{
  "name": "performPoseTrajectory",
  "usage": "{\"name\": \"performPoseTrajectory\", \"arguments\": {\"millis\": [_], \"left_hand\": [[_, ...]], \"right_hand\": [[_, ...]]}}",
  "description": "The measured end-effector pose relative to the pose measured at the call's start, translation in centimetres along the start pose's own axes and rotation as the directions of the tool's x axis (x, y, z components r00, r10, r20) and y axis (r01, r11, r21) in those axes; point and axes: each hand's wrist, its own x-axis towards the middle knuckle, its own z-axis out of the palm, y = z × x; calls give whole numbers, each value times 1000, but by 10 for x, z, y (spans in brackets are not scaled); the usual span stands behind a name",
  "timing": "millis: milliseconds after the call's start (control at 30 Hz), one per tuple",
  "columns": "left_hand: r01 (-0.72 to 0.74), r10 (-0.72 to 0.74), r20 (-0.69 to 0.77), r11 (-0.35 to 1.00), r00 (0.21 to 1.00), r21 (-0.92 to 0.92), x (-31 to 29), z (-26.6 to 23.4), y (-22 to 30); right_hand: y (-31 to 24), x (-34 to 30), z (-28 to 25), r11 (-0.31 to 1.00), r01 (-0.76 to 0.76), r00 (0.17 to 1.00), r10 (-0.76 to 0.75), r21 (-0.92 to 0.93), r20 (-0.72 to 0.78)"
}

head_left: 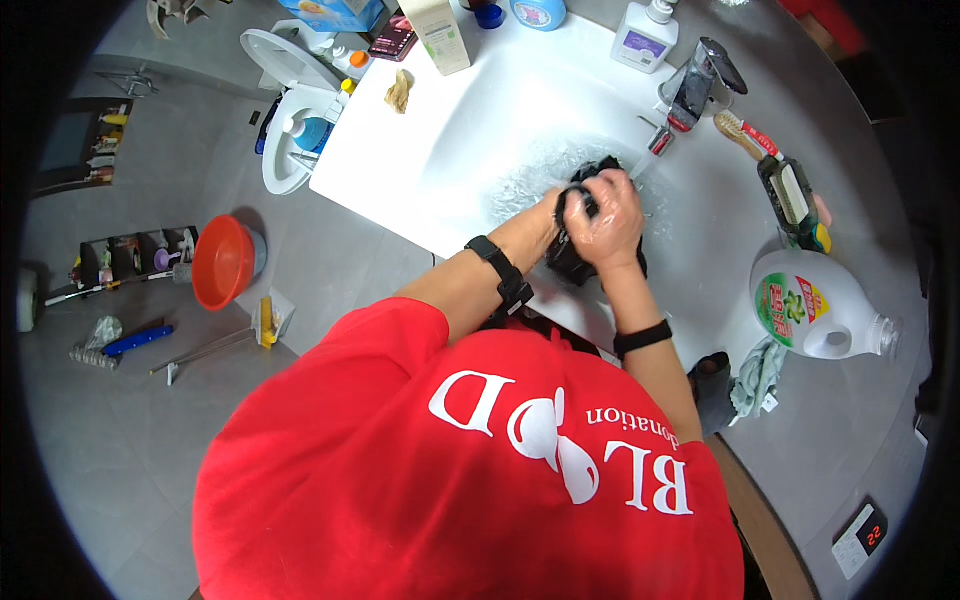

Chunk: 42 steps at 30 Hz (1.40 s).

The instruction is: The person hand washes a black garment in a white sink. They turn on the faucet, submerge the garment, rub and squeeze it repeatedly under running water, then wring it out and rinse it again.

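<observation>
Black wet cloth (570, 262) is bunched in both hands over the white washbasin (470, 125). My right hand (608, 218), wet, is closed around the cloth with its fingers curled at the top. Much of my left hand (562, 205) is covered by black fabric and by the right hand; it meets the right one and grips the same cloth. Splashing water (530, 175) swirls in the basin beside them. Just beyond the hands, a faucet (690, 95) with a red-marked spout stands over the basin.
A pump bottle (645, 38) stands behind the basin. To the right are a wooden brush (740, 135), a soap tray (790, 195) and a large white detergent jug (815, 300). Left of the basin are a carton (437, 35), a phone (393, 38), a toilet (285, 150) and a red tub (222, 262).
</observation>
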Motion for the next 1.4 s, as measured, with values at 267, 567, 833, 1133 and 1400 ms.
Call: {"name": "performPoseTrajectory", "arguments": {"millis": [267, 567, 833, 1133, 1400], "left_hand": [[-110, 487, -42, 279, 872, 954, -16, 18, -15], [590, 384, -468, -320, 796, 741, 17, 32, 9], [528, 420, -451, -84, 788, 845, 68, -20, 30], [121, -72, -224, 969, 972, 213, 41, -8, 41], [-30, 68, -102, 942, 993, 333, 21, -7, 10]], "right_hand": [[123, -4, -35, 935, -345, 888, 353, -81, 296], [107, -43, -10, 779, -134, 577, 564, -613, 591], [136, -19, 10, 767, -250, 672, 577, -591, 465], [0, -42, 3, 995, -100, 984, 103, -25, 148], [-2, -24, 16, 994, -92, 996, 93, -58, 15]]}}
